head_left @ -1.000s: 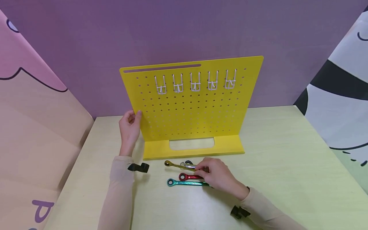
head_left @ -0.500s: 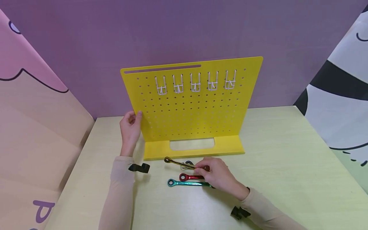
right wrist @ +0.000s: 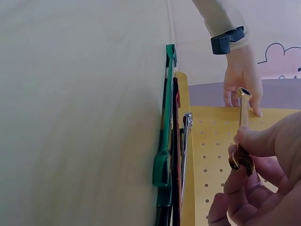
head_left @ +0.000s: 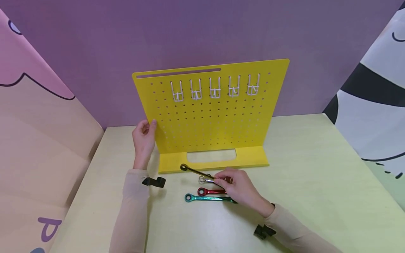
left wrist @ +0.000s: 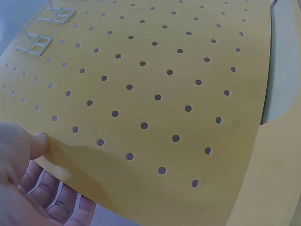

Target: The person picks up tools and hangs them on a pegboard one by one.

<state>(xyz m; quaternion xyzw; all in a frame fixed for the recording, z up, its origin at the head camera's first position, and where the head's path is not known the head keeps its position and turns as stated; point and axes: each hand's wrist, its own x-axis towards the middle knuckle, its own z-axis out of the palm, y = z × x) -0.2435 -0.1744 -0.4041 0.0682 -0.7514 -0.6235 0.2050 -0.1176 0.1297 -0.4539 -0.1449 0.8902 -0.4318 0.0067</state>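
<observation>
A yellow pegboard (head_left: 209, 123) stands upright on its base, with a row of several white wire hooks (head_left: 215, 88) near the top. My left hand (head_left: 143, 142) grips its left edge, thumb on the front face and fingers behind, as the left wrist view shows. Between thumb and fingers of my right hand (head_left: 240, 186) is a gold ratcheting wrench (head_left: 197, 172), pinched near its open-jaw end. The ring end points left and up, above the table. Below it lie a silver wrench (head_left: 202, 180), a red wrench (head_left: 210, 192) and a teal-green wrench (head_left: 209, 198), their right ends partly hidden by the hand.
The pale table (head_left: 316, 168) reaches back to a purple wall (head_left: 202, 31). Printed panels flank it on the left (head_left: 38, 133) and right (head_left: 373, 84). A long slot runs along the board's top, and its base has a wide cutout.
The gold wrench has come up off the others in my right hand, its ring end rising and tilting upward, uncovering more of the silver wrench. My left hand keeps its grip on the board.
</observation>
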